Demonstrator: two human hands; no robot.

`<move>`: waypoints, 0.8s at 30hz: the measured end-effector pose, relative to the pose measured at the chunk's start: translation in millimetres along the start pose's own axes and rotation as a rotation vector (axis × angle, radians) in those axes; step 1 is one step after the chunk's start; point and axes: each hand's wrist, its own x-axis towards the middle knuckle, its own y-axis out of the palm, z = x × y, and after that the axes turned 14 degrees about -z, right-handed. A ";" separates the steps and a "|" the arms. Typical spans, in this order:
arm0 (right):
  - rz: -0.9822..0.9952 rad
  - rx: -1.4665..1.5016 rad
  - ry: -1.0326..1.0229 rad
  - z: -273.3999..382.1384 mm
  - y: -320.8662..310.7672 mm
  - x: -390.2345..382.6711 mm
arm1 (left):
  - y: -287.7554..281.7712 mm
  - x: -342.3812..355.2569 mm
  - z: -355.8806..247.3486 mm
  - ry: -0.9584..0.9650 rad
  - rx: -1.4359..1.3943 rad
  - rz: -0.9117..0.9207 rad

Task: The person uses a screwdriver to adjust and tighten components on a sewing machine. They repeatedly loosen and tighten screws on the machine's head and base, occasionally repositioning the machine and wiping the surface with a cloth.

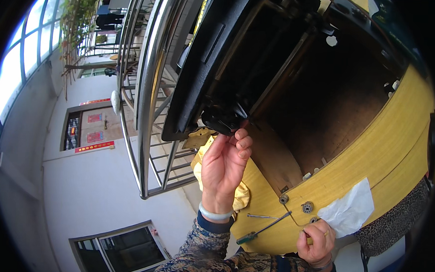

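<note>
A black sewing machine (201, 63) is tipped back on its yellow wooden table (390, 137), its dark underside showing. My left hand (223, 167), palm up with a pale bangle at the wrist, reaches to the hook end of that underside. Its thumb and fingers are pinched together there; what they grip is hidden. Low on the right, my right hand (317, 241) is curled closed beside a white sheet of tissue (351, 208). Whatever lies in its fingers is too small to name. Metal bobbins (307, 207) and a green-handled screwdriver (264, 227) lie between the hands.
The table's cut-out (333, 106) gapes below the tipped machine. A thin metal rod (262, 216) lies near the screwdriver. Yellow cloth (242, 194) is bunched behind my left wrist. Steel railing (144, 95) runs along the left, and a leopard-print cover (392, 214) hangs at the right edge.
</note>
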 end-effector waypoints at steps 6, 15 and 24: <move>-0.049 0.000 -0.022 -3.1 2.5 -2.9 | -2.2 4.9 -9.4 -0.075 0.049 -0.021; -0.037 0.003 -0.018 -2.6 1.8 -1.9 | -4.2 5.2 -22.5 -0.214 -0.015 -0.047; -0.040 -0.007 -0.035 -3.3 2.3 -2.7 | -2.2 2.2 -19.6 -0.329 -0.196 -0.025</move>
